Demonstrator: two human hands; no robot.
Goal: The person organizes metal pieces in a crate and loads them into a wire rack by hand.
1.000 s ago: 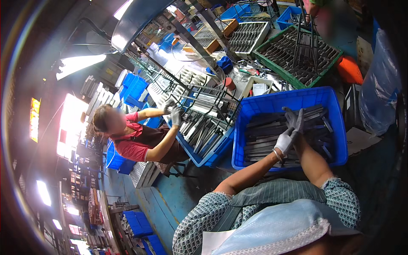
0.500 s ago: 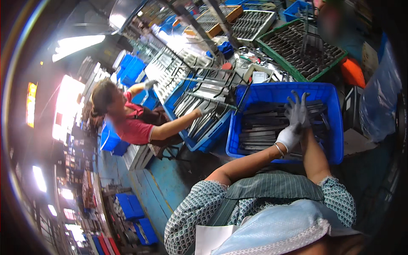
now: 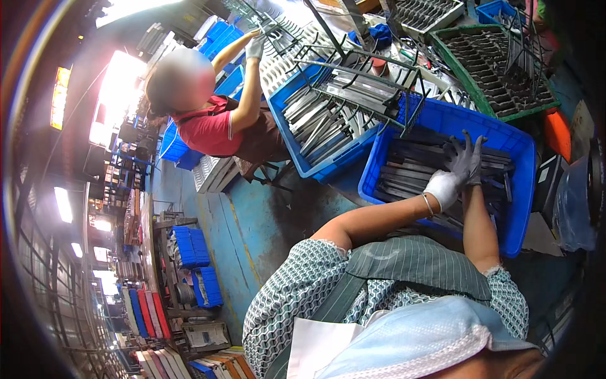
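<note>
A deep blue plastic bin (image 3: 522, 165) sits before the person, dark flat metal bars (image 3: 402, 172) heaped inside. To its left a co-worker in a red shirt (image 3: 211, 131) sits behind a second blue bin (image 3: 344, 164) of paler metal strips (image 3: 319, 126), a wire rack (image 3: 411, 112) across its top. Beyond lies a green-rimmed tray (image 3: 530, 112). Above the dark bars, the gloved right hand (image 3: 468, 163) spreads its fingers, released — the left hand (image 3: 444, 189) overlaps it, its fingers' state unclear — and a thin bracelet (image 3: 429, 204) circles the left wrist.

Head-worn wide fisheye view, facing down, gloved fingers (image 3: 478, 155) near
</note>
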